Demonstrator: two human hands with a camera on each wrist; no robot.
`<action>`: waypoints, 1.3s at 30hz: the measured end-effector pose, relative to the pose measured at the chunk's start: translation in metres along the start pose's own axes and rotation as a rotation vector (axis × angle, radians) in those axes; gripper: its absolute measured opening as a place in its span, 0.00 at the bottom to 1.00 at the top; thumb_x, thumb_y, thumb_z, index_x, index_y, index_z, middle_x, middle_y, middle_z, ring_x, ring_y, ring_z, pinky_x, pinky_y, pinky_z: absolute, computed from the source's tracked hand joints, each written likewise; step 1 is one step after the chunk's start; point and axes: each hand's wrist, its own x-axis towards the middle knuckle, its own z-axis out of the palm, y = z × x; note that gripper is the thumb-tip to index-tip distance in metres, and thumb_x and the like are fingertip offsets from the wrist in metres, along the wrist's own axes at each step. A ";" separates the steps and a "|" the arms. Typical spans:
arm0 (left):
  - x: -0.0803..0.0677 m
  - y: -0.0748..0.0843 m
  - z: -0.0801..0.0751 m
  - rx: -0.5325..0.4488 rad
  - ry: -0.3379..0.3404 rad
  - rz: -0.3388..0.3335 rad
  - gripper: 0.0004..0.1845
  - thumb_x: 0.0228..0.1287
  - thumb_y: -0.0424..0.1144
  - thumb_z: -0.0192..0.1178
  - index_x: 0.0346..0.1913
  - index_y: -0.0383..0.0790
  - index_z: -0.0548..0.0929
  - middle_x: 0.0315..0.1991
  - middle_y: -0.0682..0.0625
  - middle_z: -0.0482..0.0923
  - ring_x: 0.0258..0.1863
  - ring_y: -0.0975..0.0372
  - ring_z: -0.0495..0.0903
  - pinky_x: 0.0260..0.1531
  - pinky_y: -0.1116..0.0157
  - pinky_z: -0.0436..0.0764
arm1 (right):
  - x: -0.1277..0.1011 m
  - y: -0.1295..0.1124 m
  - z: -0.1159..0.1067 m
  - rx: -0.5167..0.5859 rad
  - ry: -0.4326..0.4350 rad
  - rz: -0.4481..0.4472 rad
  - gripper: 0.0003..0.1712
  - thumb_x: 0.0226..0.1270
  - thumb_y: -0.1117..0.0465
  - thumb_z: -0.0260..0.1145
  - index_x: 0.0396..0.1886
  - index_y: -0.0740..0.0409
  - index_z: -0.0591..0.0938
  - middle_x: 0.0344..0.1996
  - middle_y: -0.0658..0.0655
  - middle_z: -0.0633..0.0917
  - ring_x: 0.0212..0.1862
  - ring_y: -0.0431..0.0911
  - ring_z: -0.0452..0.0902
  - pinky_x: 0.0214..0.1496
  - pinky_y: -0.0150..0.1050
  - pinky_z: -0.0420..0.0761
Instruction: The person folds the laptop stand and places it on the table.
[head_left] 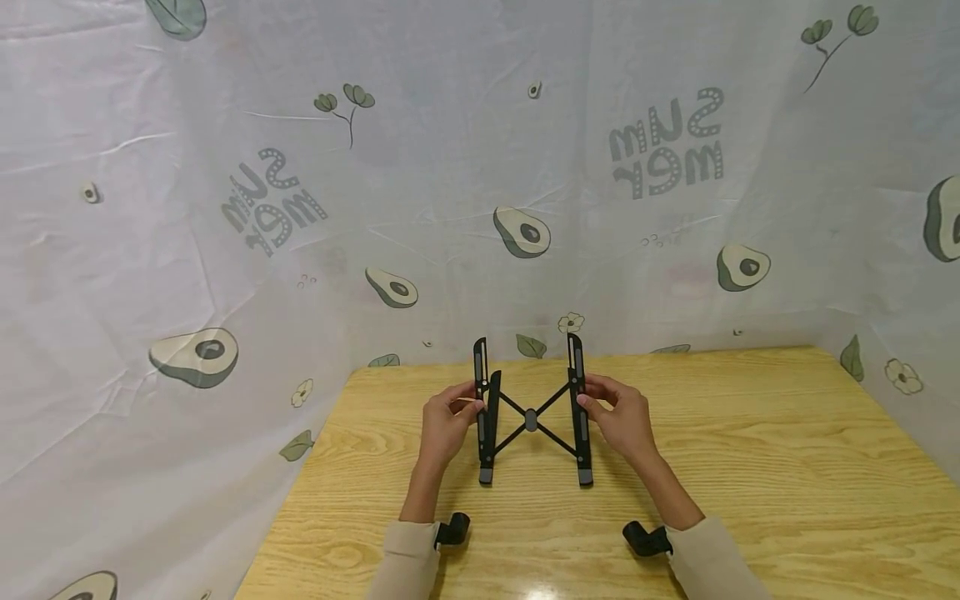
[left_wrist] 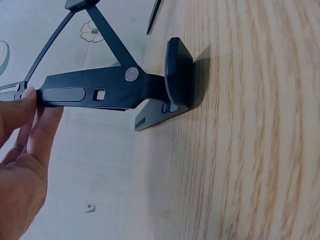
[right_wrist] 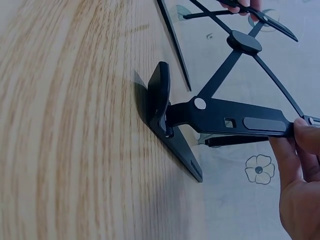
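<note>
A black folding laptop stand [head_left: 531, 419] stands unfolded on the wooden table, its two side arms joined by an X-shaped brace. My left hand [head_left: 447, 422] pinches the left side arm between thumb and fingers, about midway along. On the opposite side, my right hand [head_left: 619, 414] grips the right arm in the same way. The left wrist view shows the left arm [left_wrist: 90, 89] raised at a slant, with its front lip [left_wrist: 178, 72] near the tabletop. In the right wrist view the right arm [right_wrist: 240, 117] slopes up from its base bar [right_wrist: 180, 155].
The wooden table [head_left: 750, 433] extends to both sides of the stand. Behind it hangs a pale curtain [head_left: 450, 167] printed with avocados, leaves and lettering. A black wrist mount [head_left: 453, 529] sits at the left cuff, another mount [head_left: 647, 539] at the right.
</note>
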 end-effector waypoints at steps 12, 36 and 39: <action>-0.002 -0.004 0.003 -0.019 0.020 0.011 0.21 0.69 0.24 0.69 0.63 0.33 0.87 0.48 0.34 0.87 0.47 0.44 0.92 0.41 0.67 0.92 | -0.001 0.003 0.000 0.007 0.007 -0.001 0.22 0.74 0.68 0.72 0.66 0.62 0.86 0.50 0.69 0.91 0.57 0.63 0.89 0.46 0.34 0.92; -0.010 -0.005 0.014 -0.024 0.043 0.060 0.21 0.69 0.24 0.69 0.65 0.31 0.86 0.49 0.33 0.87 0.46 0.44 0.92 0.40 0.71 0.90 | -0.004 0.010 0.001 -0.015 0.028 -0.008 0.23 0.74 0.69 0.71 0.67 0.63 0.85 0.51 0.69 0.91 0.59 0.63 0.88 0.44 0.26 0.89; -0.010 -0.005 0.015 -0.025 0.041 0.056 0.22 0.69 0.24 0.69 0.65 0.32 0.86 0.49 0.33 0.87 0.46 0.44 0.92 0.39 0.72 0.90 | -0.004 0.011 0.001 -0.009 0.030 -0.001 0.23 0.75 0.69 0.71 0.67 0.63 0.85 0.52 0.69 0.91 0.59 0.63 0.88 0.45 0.28 0.90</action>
